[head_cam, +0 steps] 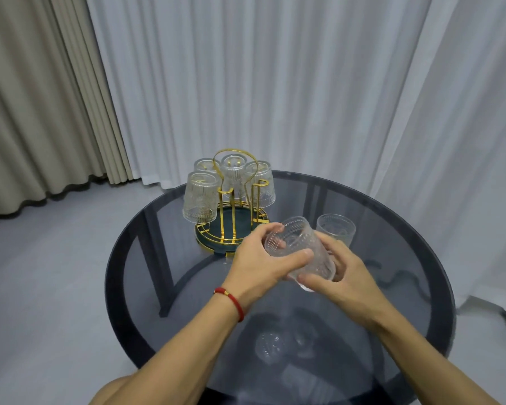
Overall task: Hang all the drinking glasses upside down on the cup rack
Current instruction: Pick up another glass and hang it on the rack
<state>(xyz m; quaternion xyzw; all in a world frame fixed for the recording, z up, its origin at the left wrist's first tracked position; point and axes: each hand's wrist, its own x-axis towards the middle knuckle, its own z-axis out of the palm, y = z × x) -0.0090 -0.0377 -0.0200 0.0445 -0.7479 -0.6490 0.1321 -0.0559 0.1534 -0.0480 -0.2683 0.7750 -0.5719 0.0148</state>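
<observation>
A gold wire cup rack (231, 200) on a dark green round base stands at the far side of the table. Several clear patterned glasses hang upside down on it, the nearest at its left (199, 198). Both hands hold one more clear glass (300, 249), tilted, just in front and right of the rack. My left hand (263, 258) grips its upper part and my right hand (338, 273) grips its lower part. Another glass (336, 232) stands upright on the table behind my right hand. One gold peg (259, 200) on the rack's right front is bare.
The round dark glass table (406, 258) reflects my arms and the held glass. White sheer curtains (275, 83) hang close behind it and beige drapes (41, 97) hang at the left. Pale floor lies to the left.
</observation>
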